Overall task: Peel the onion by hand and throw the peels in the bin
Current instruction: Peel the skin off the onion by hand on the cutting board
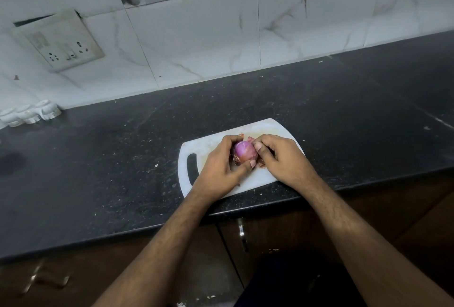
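Observation:
A purple onion [243, 151], partly peeled, is held just above a white cutting board [208, 145] on the black counter. My left hand [218, 169] cups the onion from the left, fingers curled round its far side and thumb underneath. My right hand [280, 156] is at the onion's right side, its fingertips pinching at the skin there. Dry brownish peel [237, 159] hangs off the onion's lower left, and loose peels [261, 165] lie on the board under my right hand. No bin is in view.
The black counter [122, 159] runs left to right with a tiled wall behind. A wall socket plate [59, 41] is at the upper left, and small white ceramic jars [29, 113] stand at the far left. Brown cabinet doors with handles [242, 235] lie below the counter edge.

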`<move>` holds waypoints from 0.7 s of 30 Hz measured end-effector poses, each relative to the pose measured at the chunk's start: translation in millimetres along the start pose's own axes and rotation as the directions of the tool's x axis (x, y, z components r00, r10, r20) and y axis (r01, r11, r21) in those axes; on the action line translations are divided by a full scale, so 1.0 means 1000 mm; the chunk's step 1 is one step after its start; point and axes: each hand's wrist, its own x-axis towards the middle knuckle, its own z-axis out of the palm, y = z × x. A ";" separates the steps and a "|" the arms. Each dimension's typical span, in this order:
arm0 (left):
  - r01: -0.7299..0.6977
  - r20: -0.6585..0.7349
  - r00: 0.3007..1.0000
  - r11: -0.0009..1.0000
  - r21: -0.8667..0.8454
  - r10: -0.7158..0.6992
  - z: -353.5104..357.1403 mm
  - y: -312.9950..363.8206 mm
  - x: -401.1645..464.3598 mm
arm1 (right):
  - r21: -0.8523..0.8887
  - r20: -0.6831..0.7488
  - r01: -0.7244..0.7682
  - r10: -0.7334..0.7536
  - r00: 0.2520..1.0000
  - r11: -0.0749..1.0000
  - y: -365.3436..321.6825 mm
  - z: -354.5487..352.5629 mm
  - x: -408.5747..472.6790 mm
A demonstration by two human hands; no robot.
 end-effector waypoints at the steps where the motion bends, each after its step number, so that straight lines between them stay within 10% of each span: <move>1: -0.005 -0.012 1.000 1.000 -0.008 0.005 -0.001 0.001 -0.001 | 0.002 -0.013 0.014 -0.014 1.000 1.000 0.000 0.000 0.000; 21: -0.063 0.052 0.997 0.993 0.098 0.059 -0.002 -0.003 0.003 | 0.319 0.048 0.071 -0.091 0.995 0.945 -0.006 -0.010 -0.002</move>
